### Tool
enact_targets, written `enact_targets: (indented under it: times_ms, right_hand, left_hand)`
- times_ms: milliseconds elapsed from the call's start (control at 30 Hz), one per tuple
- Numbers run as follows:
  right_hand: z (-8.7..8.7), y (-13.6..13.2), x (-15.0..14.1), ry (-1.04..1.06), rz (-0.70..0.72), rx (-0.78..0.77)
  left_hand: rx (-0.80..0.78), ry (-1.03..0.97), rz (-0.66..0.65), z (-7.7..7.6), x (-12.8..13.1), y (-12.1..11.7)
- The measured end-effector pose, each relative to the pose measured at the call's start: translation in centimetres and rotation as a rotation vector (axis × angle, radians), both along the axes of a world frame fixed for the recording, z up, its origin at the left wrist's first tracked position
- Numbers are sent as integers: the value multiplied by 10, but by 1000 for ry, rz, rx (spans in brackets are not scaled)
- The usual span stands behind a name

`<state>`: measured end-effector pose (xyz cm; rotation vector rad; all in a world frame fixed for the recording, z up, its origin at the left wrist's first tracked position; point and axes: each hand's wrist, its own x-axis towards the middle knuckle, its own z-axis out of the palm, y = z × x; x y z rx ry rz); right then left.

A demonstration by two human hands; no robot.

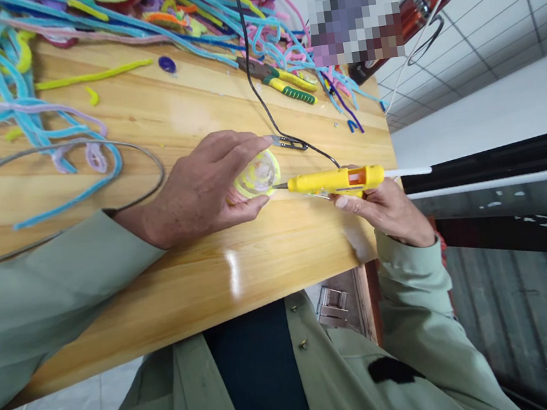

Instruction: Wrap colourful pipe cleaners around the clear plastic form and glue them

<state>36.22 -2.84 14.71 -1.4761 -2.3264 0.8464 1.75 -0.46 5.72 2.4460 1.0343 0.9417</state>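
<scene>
My left hand is closed around a small round piece with a pale yellow rim and a whitish, glossy centre that faces right. Pink shows on its side under my thumb; the rest is hidden by my fingers. In my right hand is a yellow hot glue gun, held by its grip. Its metal nozzle points left and meets the edge of the round piece; whether it touches, I cannot tell. A white glue stick juts from its back end. Small thread snips lie just beyond my left fingertips.
Pipe cleaners in many colours are heaped along the far side of the wooden table. Yellow-and-green-handled pliers lie near them. A black cord runs down to the glue gun, and a grey cable loops at left. A red flask appears at upper right.
</scene>
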Motion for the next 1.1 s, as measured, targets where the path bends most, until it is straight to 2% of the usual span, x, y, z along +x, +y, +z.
enact_targets:
  times_ms: [200,400,633,933,1100]
  right_hand:
    - [3,1,-3,28,12,-33]
    - [2,2,-6,63,0,-38]
    - [2,0,-7,49,-6,-47]
    - [0,-1,1,-3,-34,-59]
    - [0,-2,-2,38,-22,-65]
  left_hand:
    - [5,25,4,0,-1,-1]
    - [26,-49,-4,-5,0,0]
    - [27,-40,0,-6,1,-1]
    - [106,-44,-18,-8,1,0]
    - [78,-32,-14,-7,1,0]
